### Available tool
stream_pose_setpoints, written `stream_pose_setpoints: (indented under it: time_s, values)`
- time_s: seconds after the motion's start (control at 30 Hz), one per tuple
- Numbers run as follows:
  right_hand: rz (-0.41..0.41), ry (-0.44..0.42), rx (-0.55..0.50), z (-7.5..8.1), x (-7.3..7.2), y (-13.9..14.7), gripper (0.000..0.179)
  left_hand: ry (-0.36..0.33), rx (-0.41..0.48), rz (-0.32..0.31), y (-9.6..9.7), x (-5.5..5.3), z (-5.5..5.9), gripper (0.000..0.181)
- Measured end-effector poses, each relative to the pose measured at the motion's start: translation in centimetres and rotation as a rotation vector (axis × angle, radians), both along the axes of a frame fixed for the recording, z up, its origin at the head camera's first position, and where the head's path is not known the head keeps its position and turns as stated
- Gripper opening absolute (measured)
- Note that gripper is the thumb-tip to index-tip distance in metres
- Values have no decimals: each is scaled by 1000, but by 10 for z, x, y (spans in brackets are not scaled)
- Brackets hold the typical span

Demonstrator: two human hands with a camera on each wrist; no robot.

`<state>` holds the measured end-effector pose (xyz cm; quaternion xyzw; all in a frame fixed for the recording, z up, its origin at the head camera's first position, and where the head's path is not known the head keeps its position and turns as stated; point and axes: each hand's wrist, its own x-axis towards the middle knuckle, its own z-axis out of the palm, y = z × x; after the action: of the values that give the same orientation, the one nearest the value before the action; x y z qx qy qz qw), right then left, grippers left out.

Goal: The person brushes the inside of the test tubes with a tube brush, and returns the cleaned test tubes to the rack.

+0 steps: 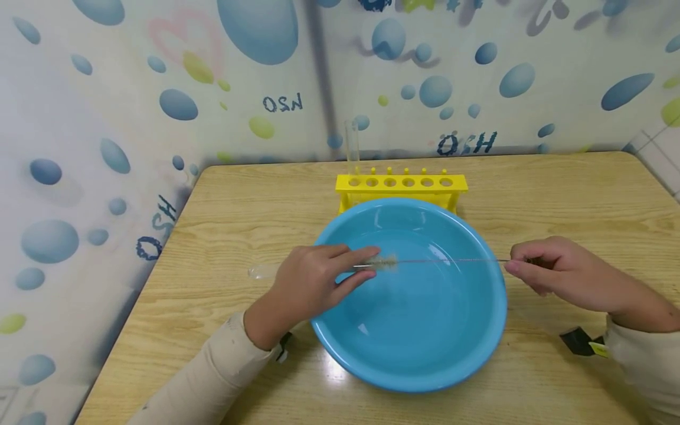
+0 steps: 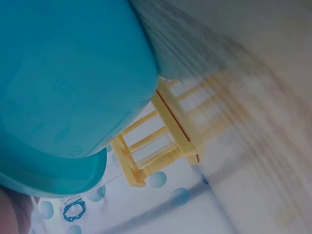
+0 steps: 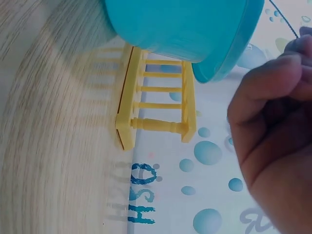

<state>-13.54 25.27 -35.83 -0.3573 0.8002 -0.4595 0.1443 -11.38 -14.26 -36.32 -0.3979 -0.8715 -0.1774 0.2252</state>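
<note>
Over the left part of a blue basin [image 1: 409, 378], my left hand [image 1: 310, 274] grips a clear glass test tube [image 1: 262, 271] lying nearly level, its rounded end pointing left. At the tube's mouth, bristles of a test tube brush [image 1: 390, 261] show, partly inside the glass. The brush's thin twisted wire runs right across the basin to my right hand [image 1: 558, 271], which pinches its end between thumb and fingers just beyond the rim. In the right wrist view, the curled right hand [image 3: 273, 107] holds the dark wire [image 3: 285, 17]. The left wrist view barely catches the left hand.
Behind the basin stands a yellow test tube rack [image 1: 401, 184] with another clear test tube [image 1: 352, 147] upright in its leftmost hole. All of it is on a wooden table [image 1: 239, 206] against a wall with a bubble pattern [image 1: 435, 91].
</note>
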Motion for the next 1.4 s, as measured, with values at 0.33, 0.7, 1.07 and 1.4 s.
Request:
stream_pose_setpoints:
  time_s: [0.33,0.7,1.07,1.4]
  values:
    - [-269,154,19,2,3,-6,24,-14,3,34,0,0,1,37]
    - [-434,305,-5,-1,5,-10,19,-19,13,54,0,0,1,38]
    - [-338,302,69,0,7,-13,21,-10,-32,41,-3,0,1,39]
    - [-295,106,73,-1,9,-19,24,25,-35,35,-2,0,2,40]
